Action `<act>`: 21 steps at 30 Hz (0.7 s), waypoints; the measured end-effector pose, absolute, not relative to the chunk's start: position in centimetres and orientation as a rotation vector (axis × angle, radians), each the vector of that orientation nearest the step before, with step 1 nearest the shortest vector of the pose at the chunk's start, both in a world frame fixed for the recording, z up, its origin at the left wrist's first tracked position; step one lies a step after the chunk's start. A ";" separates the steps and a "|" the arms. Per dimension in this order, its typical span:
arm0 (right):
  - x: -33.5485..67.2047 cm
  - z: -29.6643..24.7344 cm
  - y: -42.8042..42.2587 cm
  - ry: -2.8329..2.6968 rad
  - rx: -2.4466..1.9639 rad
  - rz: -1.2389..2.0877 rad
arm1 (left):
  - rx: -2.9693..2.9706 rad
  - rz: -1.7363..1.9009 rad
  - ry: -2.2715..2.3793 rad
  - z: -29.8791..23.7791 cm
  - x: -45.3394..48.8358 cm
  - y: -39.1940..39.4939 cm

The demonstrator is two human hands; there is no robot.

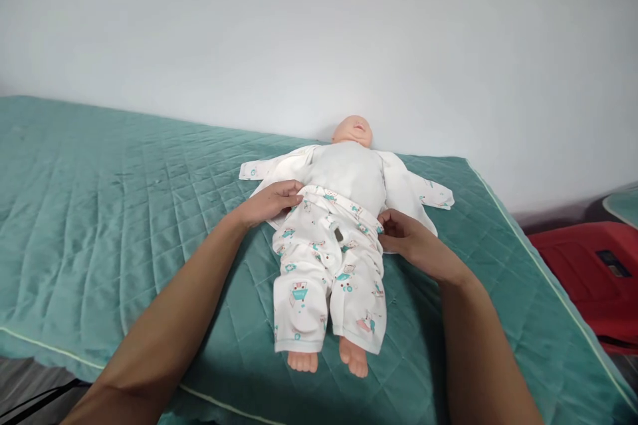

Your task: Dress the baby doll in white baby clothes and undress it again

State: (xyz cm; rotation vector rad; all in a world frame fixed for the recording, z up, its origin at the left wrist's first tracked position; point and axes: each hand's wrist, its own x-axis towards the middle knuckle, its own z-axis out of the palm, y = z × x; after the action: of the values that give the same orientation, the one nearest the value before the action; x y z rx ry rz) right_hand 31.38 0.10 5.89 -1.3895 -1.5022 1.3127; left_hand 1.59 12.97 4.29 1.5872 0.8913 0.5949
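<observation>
A baby doll (351, 131) lies on its back, head toward the wall and bare feet toward me. Printed white baby pants (312, 259) cover its legs up to the waist, with a small opening at the crotch. My left hand (277, 202) pinches the waistband at the left hip. At the right hip my right hand (403, 234) has its fingers closed on the waistband's other side. A white baby shirt (406, 189) is spread open under the doll, its sleeves stretched out to both sides. The doll's pale cloth torso (346, 169) is uncovered.
A green quilted cover (124, 212) lies beneath the doll, its light-edged border running along the front and right. Behind stands a white wall (319, 33). A red plastic object (588, 272) is beyond the right edge.
</observation>
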 end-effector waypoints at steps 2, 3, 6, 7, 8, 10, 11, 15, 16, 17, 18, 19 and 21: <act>31.1 5.7 0.2 -1.464 -1.412 1.303 | 1.576 0.531 0.848 4.4 1.4 13.0; 30.9 5.6 0.2 -1.448 -1.427 1.294 | 1.572 0.504 0.831 4.5 1.3 13.0; 30.8 5.4 0.2 -1.434 -1.479 1.246 | 1.577 0.474 0.819 4.9 1.5 12.8; 30.8 5.4 0.2 -1.438 -1.489 1.223 | 1.575 0.464 0.814 5.0 1.6 12.7; 30.8 5.4 0.1 -1.446 -1.490 1.198 | 1.573 0.456 0.813 5.1 1.7 12.6; 30.8 5.5 0.1 -1.456 -1.470 1.131 | 1.570 0.446 0.814 5.2 1.8 12.5; 30.7 5.5 0.1 -1.455 -1.452 1.092 | 1.570 0.442 0.814 5.2 1.9 12.4; 30.1 5.6 0.1 -1.427 -1.415 0.927 | 1.581 0.425 0.818 5.0 1.9 12.4; 29.9 5.6 0.1 -1.417 -1.421 0.882 | 1.584 0.424 0.820 5.0 1.9 12.4; 29.6 5.5 0.1 -1.408 -1.431 0.836 | 1.587 0.423 0.819 5.0 1.9 12.4; 29.4 5.5 0.1 -1.400 -1.443 0.791 | 1.588 0.423 0.817 5.0 1.9 12.4; 29.1 5.4 0.1 -1.396 -1.450 0.751 | 1.590 0.422 0.815 5.0 2.0 12.4; 28.6 5.3 0.0 -1.405 -1.446 0.672 | 1.593 0.424 0.812 5.0 2.0 12.4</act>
State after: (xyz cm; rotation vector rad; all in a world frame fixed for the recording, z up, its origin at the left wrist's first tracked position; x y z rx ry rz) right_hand 28.60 0.02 5.34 -1.4461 -1.4052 0.6722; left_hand 2.04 12.40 5.04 1.5928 0.8116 0.4239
